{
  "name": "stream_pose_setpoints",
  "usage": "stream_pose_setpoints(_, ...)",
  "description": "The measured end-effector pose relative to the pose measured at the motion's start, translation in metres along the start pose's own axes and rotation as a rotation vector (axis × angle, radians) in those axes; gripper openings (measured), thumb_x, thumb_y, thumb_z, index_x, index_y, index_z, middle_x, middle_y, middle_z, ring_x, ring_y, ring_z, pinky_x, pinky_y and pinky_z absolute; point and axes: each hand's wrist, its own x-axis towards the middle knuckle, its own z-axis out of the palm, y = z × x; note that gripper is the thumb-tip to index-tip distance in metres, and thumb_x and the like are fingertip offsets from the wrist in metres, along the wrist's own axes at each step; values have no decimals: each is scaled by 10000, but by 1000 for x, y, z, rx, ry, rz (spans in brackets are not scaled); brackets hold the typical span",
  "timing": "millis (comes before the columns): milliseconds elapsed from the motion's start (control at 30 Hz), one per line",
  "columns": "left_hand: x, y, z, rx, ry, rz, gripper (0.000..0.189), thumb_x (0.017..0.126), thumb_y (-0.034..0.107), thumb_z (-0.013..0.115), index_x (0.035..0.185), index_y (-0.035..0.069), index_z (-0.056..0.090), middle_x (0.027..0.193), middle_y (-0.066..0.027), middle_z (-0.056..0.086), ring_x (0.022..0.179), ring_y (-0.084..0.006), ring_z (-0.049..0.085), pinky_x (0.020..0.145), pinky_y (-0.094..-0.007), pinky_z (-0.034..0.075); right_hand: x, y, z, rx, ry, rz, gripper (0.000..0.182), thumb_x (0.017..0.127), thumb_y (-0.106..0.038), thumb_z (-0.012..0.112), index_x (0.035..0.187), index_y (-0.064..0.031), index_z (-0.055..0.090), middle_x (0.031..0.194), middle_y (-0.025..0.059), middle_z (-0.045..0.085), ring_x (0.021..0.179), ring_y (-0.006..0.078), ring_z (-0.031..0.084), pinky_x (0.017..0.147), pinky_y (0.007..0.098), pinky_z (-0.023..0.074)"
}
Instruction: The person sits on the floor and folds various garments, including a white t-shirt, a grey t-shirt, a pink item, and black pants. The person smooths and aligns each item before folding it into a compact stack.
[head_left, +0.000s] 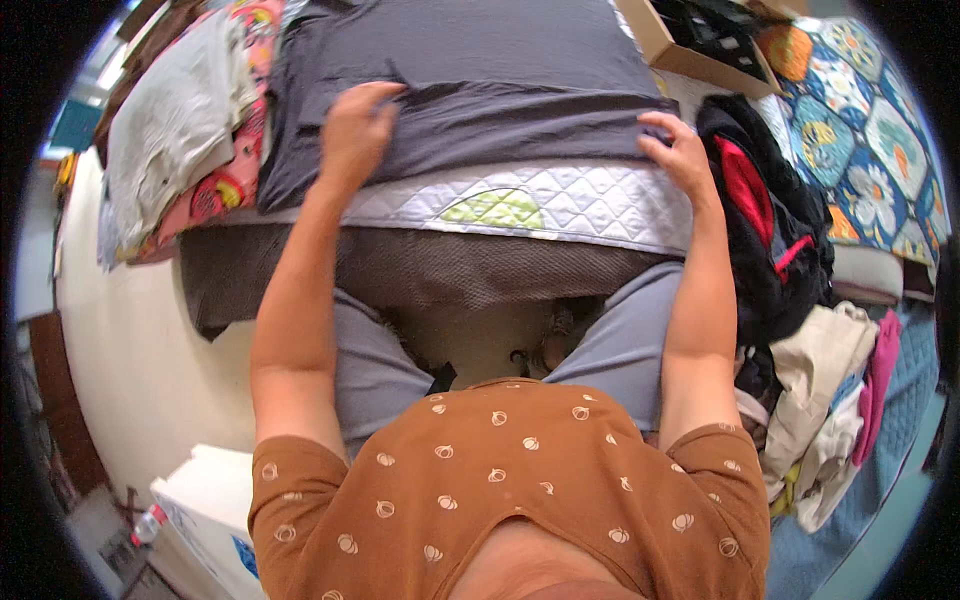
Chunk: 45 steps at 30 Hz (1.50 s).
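A dark grey garment (510, 45) lies spread on a white quilted cover (600, 199) with a green shape on it. Its near edge is folded over in a wrinkled band. My left hand (358, 135) is at the left end of that band, thumb and fingers at the cloth; whether it pinches the fabric cannot be made out. At the band's right end is my right hand (675, 150), its fingers curled and apart beside the cloth's edge, with a bit of dark fabric near the fingertips.
Light grey clothing (176, 120) lies on a pink patterned cloth (247, 157) at left. On the right are a black and red garment (765, 210), a cardboard box (705, 64), a patterned quilt (862, 135) and piled clothes (817, 382). A white box (202, 495) stands lower left.
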Motion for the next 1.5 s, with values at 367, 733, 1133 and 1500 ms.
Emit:
stream_pose_setpoints(367, 46, -5, 65, 494, -156, 165, 175, 810, 88, 550, 891, 103, 704, 955, -87, 691, 1009, -282, 614, 899, -438, 441, -23, -9, 24, -480, -183, -168, 685, 761, 47, 505, 1411, -169, 508, 1509, 92, 441, 1393, 297, 402, 1143, 467, 320)
stream_pose_setpoints(733, 12, 6, 24, 447, 139, 232, 258, 811, 129, 620, 1063, 84, 653, 1098, -115, 627, 1130, -301, 556, 995, -419, 395, -33, 3, 5, -484, -160, 58, 697, 810, -34, 566, 1476, -189, 433, 1584, 47, 331, 1477, 264, 273, 1175, 540, 222)
stream_pose_setpoints(1133, -86, -36, -64, 831, -189, 18, 139, 847, 94, 558, 956, 126, 637, 924, -52, 638, 926, -270, 649, 699, -420, 545, -16, 46, 33, -640, 237, -125, 454, 868, -61, 482, 1258, -220, 651, 1342, 30, 609, 1253, 230, 552, 975, 454, 478)
stream_pose_setpoints(1500, -126, 20, -99, 823, -231, 42, 115, 799, 79, 557, 722, 98, 639, 753, -108, 678, 745, -295, 693, 663, -427, 541, -75, 36, -18, -736, 190, -273, 471, 859, -23, 455, 1252, -185, 658, 1262, 53, 662, 1173, 241, 622, 1003, 422, 455)
